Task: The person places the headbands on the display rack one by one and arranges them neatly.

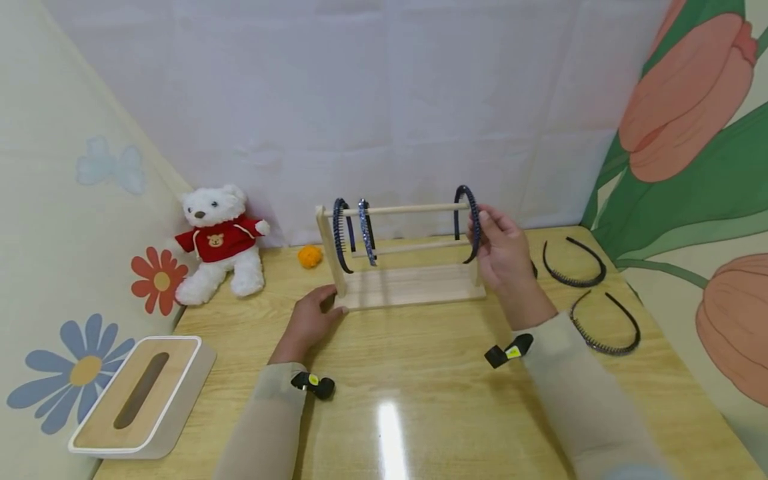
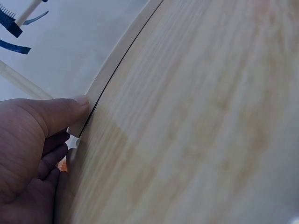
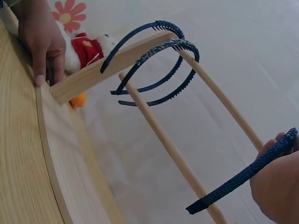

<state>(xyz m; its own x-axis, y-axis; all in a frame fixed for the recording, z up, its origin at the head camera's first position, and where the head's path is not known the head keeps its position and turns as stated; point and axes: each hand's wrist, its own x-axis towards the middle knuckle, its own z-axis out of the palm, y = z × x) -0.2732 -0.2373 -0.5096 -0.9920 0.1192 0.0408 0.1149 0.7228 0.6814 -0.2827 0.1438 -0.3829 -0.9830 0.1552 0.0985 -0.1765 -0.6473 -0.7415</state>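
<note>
A wooden headband rack [image 1: 408, 285] with two horizontal rods stands on the table. My left hand [image 1: 309, 323] holds the left end of its base, the thumb [image 2: 70, 111] on the front edge and the other fingers behind the corner. At the rack's right end, my right hand [image 1: 503, 247] pinches a dark headband [image 3: 243, 173] that loops over the upper rod; part of the grip is hidden behind the band. Toward the left end hang a dark toothed headband [image 1: 339, 233] and a glittery blue one [image 1: 365, 230].
Two dark toothed headbands [image 1: 576, 281] [image 1: 606, 348] lie on the table at the right. A white teddy bear [image 1: 219, 243] in a red top sits back left, beside an orange ball [image 1: 309, 257]. A tissue box [image 1: 141, 400] stands front left. A white cloth [image 1: 360, 113] hangs behind.
</note>
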